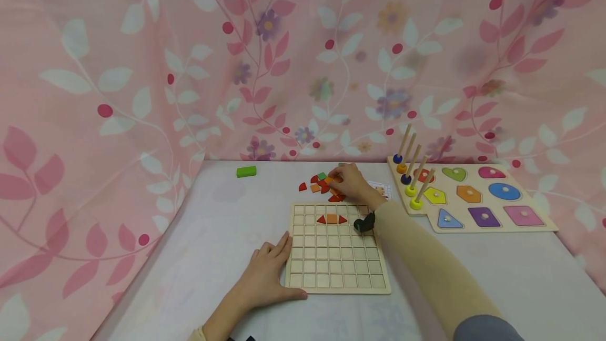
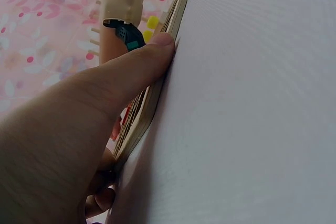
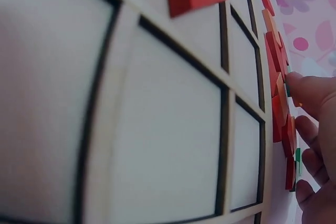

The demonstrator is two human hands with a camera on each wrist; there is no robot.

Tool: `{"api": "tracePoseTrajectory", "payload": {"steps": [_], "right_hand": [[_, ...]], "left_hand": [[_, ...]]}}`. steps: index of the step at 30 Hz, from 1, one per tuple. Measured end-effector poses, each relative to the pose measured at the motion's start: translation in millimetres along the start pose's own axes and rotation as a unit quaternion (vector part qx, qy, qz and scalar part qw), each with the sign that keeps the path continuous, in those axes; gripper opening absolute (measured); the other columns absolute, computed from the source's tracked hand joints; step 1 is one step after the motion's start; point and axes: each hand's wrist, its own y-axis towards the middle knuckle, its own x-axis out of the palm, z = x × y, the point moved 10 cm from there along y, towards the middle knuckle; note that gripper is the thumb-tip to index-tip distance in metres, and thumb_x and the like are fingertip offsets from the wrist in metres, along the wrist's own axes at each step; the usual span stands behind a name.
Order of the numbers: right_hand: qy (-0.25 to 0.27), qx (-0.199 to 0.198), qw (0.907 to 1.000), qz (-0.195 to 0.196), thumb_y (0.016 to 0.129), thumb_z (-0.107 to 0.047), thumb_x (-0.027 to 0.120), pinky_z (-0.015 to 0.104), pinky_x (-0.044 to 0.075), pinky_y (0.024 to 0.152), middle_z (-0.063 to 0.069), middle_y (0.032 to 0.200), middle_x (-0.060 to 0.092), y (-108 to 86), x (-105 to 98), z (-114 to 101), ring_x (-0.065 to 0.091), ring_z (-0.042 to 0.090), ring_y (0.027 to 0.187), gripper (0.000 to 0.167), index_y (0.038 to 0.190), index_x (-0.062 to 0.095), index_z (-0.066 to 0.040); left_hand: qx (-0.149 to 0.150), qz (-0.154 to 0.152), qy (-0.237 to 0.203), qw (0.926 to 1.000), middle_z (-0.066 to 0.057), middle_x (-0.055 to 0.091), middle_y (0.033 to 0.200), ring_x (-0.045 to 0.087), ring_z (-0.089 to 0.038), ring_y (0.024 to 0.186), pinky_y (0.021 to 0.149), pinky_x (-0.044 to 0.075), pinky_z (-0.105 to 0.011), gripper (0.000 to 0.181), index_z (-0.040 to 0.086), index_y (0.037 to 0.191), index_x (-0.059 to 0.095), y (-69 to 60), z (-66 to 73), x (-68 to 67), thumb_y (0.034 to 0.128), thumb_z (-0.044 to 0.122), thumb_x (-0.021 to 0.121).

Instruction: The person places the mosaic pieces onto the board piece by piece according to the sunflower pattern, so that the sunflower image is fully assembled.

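Observation:
The pale wooden grid board (image 1: pixel 335 266) lies on the white table, with an orange square (image 1: pixel 332 219) between two red triangles (image 1: pixel 321 219) in an upper row. My left hand (image 1: pixel 266 278) rests spread at its lower left corner, fingers along the left side. In the left wrist view, the thumb (image 2: pixel 149 53) presses the board's edge (image 2: pixel 142 121). Beyond the board's far edge, my right hand (image 1: pixel 352 183) is over a heap of red, orange and green pieces (image 1: pixel 324 186). Its thumb and a finger pinch an orange piece (image 3: pixel 297 101); the grip is partly hidden.
A green block (image 1: pixel 246 172) lies at the back left. A small printed card (image 1: pixel 380 189) is right of the heap, partly behind my right arm. At the right stands a wooden board with several pegs and coloured shapes (image 1: pixel 484 217). A pink floral curtain (image 1: pixel 303 62) hangs behind the table.

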Motion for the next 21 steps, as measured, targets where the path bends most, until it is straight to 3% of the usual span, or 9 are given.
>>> {"api": "tracePoseTrajectory", "payload": {"steps": [3, 8, 21], "right_hand": [[0.029, 0.011, 0.9995, -0.004, 0.099, -0.02, 0.077, 0.05, 0.049, 0.102, 0.017, 0.121, 0.075, -1.9, 0, 0, 0.062, 0.035, 0.114, 0.033, 0.125, 0.075, 0.0], [0.068, 0.038, 0.9968, -0.017, 0.102, -0.023, 0.074, 0.041, 0.056, 0.089, 0.013, 0.115, 0.074, -7.5, 0, 0, 0.068, 0.027, 0.102, 0.035, 0.131, 0.072, -0.004], [0.08, 0.005, 0.9968, 0.004, 0.1, -0.021, 0.076, 0.039, 0.055, 0.084, 0.014, 0.114, 0.076, -33.0, -8, -15, 0.068, 0.025, 0.096, 0.032, 0.126, 0.075, -0.002]], "left_hand": [[0.0, 0.0, 0.001, 1.0, -0.007, 0.029, 0.174, 0.041, -0.012, 0.107, 0.081, 0.033, -0.03, 0.135, 0.006, 0.165, 0.037, 0.3, -0.8, 0.4, 0.0679, 0.094, 0.07], [0.001, 0.0, 0.001, 1.0, -0.008, 0.029, 0.174, 0.041, -0.013, 0.107, 0.081, 0.033, -0.031, 0.135, 0.006, 0.165, 0.037, 0.2, -1.6, 0.8, 0.0676, 0.095, 0.068], [-0.001, 0.0, -0.001, 1.0, -0.007, 0.028, 0.175, 0.041, -0.013, 0.109, 0.082, 0.033, -0.031, 0.136, 0.007, 0.165, 0.036, 0.4, -2.7, 1.0, 0.0676, 0.095, 0.068]]}}
